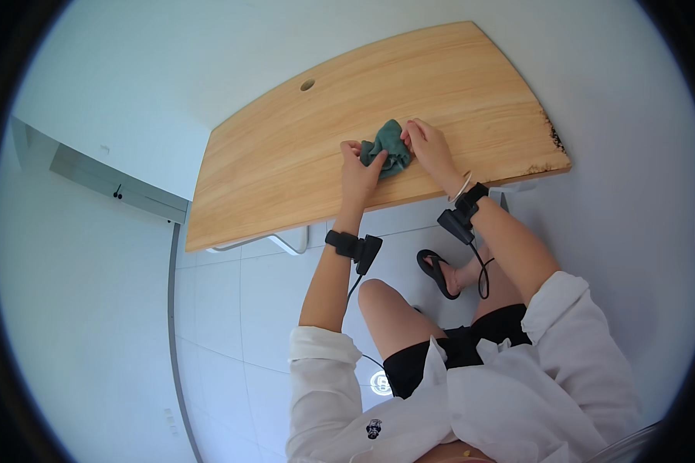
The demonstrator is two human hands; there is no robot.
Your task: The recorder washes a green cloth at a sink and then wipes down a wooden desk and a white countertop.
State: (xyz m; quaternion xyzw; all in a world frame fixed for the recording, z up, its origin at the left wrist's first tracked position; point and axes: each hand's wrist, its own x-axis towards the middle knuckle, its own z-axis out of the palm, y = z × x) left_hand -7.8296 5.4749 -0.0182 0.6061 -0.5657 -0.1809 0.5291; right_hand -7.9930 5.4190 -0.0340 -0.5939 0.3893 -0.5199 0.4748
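A crumpled green cloth (pixel 389 144) lies bunched on the light wood tabletop (pixel 278 156), near its front edge. My left hand (pixel 362 168) grips the cloth's left side, with the thumb across its lower folds. At the cloth's upper right edge is my right hand (pixel 425 144), its fingers curled in; whether they pinch the fabric cannot be told. Each forearm wears a black strap with a device and a cable.
The desk's back meets a pale wall. A round cable hole (pixel 307 85) sits near the back edge. The right front corner (pixel 553 139) is chipped and dark. White metal desk legs (pixel 289 243) show below, above a tiled floor.
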